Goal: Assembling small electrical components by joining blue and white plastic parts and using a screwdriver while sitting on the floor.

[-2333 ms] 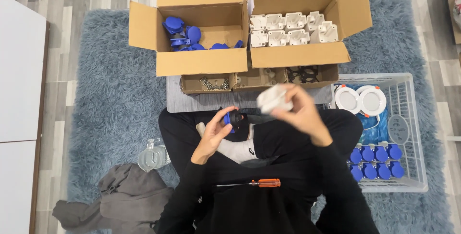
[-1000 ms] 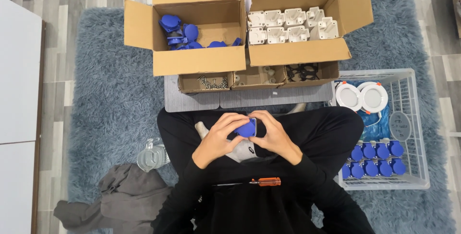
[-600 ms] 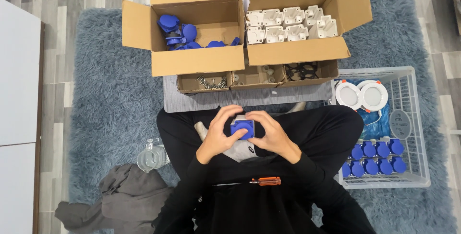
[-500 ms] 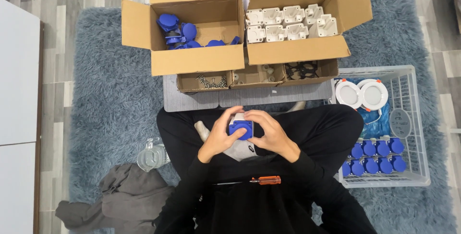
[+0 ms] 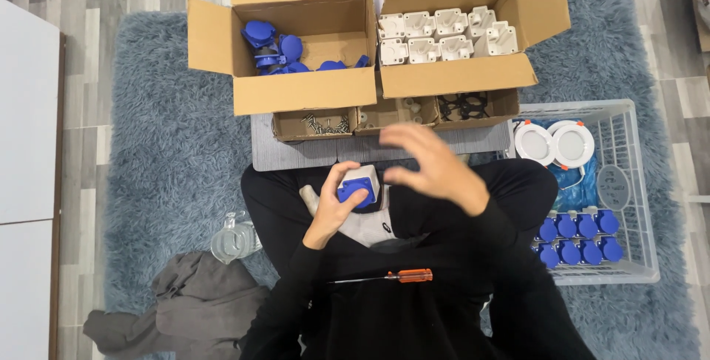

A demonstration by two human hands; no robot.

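Observation:
My left hand [image 5: 331, 208] grips a blue socket part fitted onto a white housing [image 5: 358, 188], held over my lap. Raised just to its right, my right hand [image 5: 433, 166] has its fingers spread and holds nothing. A screwdriver with an orange handle [image 5: 403, 276] lies across my lap below the hands.
Two open cardboard boxes stand ahead: the left box [image 5: 303, 94] holds blue socket parts, the right box [image 5: 455, 75] white housings. Small trays with screws [image 5: 324, 123] and black rings [image 5: 464, 106] sit in front. A white wire basket [image 5: 629, 182] at the right holds assembled blue sockets and round white lamps. Grey cloth [image 5: 185, 308] lies at left.
Both hands were pressing the blue part onto the white housing. My right hand has let go and lifted up and right with its fingers spread; the left keeps the piece.

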